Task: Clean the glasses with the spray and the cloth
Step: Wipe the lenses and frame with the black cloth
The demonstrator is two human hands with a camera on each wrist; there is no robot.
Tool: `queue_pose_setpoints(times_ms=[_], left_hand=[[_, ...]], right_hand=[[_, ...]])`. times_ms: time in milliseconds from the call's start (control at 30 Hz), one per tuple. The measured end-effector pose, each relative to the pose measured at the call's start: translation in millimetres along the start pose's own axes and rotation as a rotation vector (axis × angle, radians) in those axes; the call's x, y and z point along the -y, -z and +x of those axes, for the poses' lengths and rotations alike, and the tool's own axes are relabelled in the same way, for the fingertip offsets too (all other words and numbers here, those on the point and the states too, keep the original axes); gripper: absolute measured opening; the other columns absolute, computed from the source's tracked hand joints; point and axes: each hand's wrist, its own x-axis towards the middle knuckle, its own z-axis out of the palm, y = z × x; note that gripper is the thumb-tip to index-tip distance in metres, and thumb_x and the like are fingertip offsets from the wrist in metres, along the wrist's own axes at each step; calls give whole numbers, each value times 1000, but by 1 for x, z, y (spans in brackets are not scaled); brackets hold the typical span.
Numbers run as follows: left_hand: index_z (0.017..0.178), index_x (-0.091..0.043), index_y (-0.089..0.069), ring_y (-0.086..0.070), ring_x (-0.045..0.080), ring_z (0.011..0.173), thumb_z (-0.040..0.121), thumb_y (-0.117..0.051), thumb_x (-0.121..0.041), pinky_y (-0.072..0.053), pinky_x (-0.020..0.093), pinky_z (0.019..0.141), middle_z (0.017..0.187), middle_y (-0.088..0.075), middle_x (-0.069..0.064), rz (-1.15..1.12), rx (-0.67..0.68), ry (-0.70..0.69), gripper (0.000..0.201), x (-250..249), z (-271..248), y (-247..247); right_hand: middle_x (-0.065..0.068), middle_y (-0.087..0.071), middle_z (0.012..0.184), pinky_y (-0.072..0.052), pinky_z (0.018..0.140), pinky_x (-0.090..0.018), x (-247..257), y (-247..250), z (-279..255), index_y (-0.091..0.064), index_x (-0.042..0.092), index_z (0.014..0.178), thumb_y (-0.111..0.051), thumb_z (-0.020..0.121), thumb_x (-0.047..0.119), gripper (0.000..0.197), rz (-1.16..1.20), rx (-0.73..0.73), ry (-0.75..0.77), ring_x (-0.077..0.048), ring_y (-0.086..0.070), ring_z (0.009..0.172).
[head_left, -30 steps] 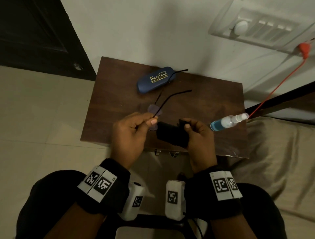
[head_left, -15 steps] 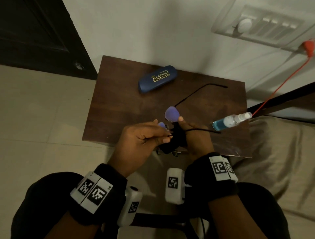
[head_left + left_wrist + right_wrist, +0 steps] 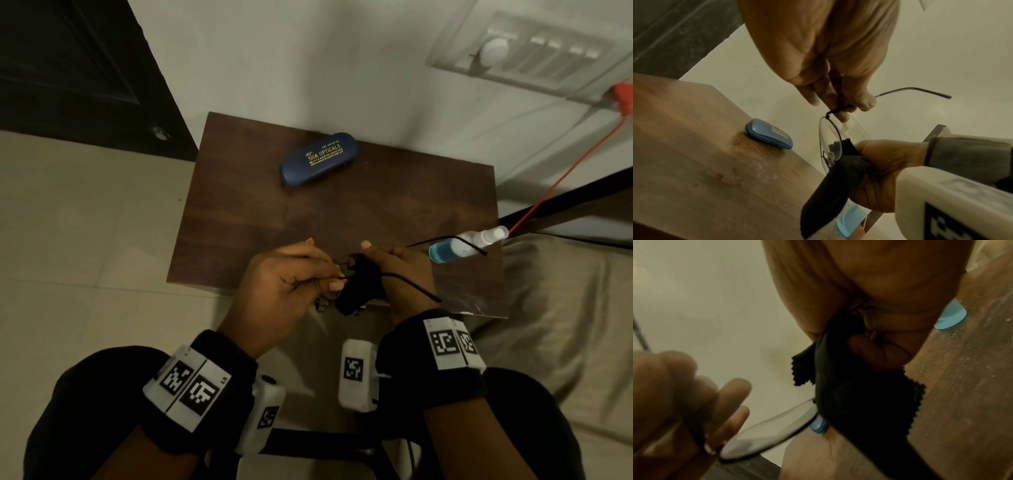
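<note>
Mid-frame, the left hand [image 3: 284,284] pinched the glasses [image 3: 830,142] while the right hand [image 3: 397,270] clamped the cloth [image 3: 359,287] on one lens; spray [image 3: 459,246] lay aside, wiping seemingly underway.

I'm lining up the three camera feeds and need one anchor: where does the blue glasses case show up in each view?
Head: the blue glasses case lies at the far side of the wooden table, upper centre of the picture.
Left wrist: the case lies on the table, left of centre, left of the held glasses.
Right wrist: only a small blue sliver shows, low centre, at the black cloth; probably the case.
Shared landmark: the black cloth.
</note>
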Motion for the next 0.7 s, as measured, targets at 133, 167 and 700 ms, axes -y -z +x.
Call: queue_pose_setpoints(times_ms=[133,167,700], left_hand=[[84,-4,-76,-66,8,74,79,-71,-9,-54,23,68,83,-69,3,52,-101,-3,8,-2,2,2],[83,-4,-75,-65,6,74,79,-70,-9,-53,21,68,83,-69,2,52,-123,-3,8,-2,2,3],[99,-17,-72,-67,9,101,77,-67,-34,-52,20,86,103,-72,-9,-285,11,231,28,-2,0,14]], right_hand=[[0,-71,63,-55,59,-25,0,4,-9,-70,17,65,-67,85,18,20,-2,62,10,-11,-68,59],[-4,-72,66,-55,58,-25,1,5,-12,-71,12,69,-67,85,17,17,-1,91,-8,-13,-69,61],[-27,-59,76,-50,74,-47,2,4,-10,-63,5,67,-62,90,27,32,71,34,13,-37,-58,71]])
